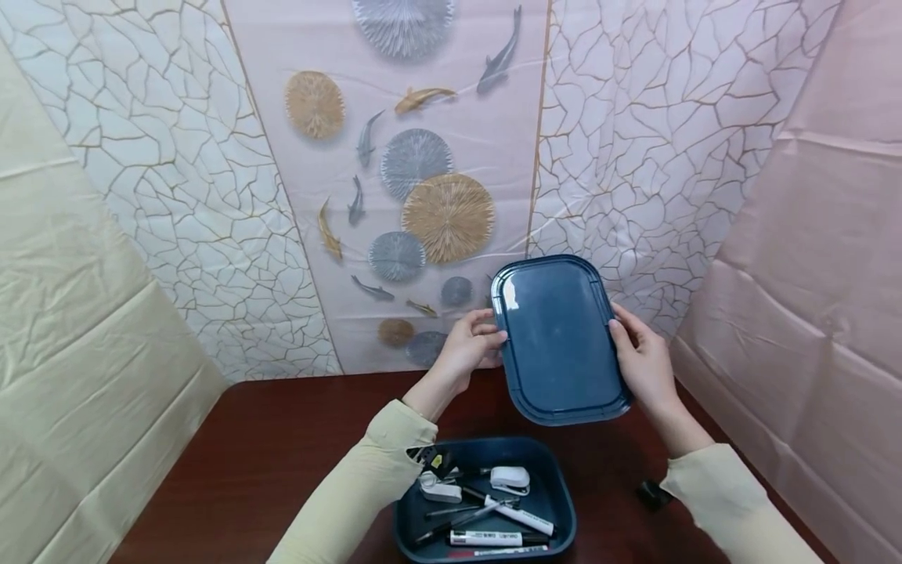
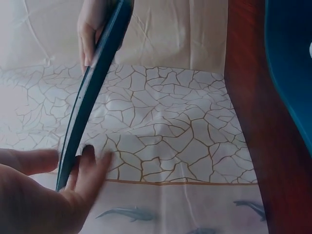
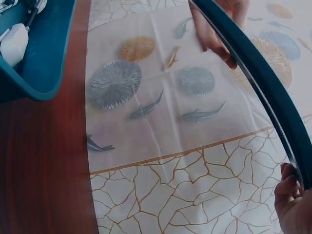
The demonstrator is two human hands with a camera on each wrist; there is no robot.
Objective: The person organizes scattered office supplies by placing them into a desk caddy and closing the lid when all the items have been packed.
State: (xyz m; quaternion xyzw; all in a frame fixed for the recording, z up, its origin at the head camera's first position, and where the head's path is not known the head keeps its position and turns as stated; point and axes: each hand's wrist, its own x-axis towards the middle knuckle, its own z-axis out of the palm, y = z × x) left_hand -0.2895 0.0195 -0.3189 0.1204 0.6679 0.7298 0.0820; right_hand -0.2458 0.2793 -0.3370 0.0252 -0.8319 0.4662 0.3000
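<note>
A dark blue rectangular lid (image 1: 564, 345) with rounded corners and a raised rim is held up, tilted, above the table. My left hand (image 1: 461, 348) pinches its left edge, thumb on the near face and fingers behind. The opposite edge is gripped by my right hand (image 1: 644, 364), its thumb also on the near face. In the left wrist view the lid (image 2: 90, 102) appears nearly edge-on between thumb and fingers. Below it stands a matching blue tray (image 1: 557, 478) containing white-barrelled markers (image 1: 486, 538), slim pens, two white objects (image 1: 510, 476) and a black item with a yellow label (image 1: 440, 460).
The tray stands on a dark red-brown wooden table (image 1: 282, 454). A small black object (image 1: 653, 495) lies beside my right sleeve. Patterned cloth (image 1: 437, 298) hangs behind the table, with plain cloth (image 1: 810, 313) along the sides.
</note>
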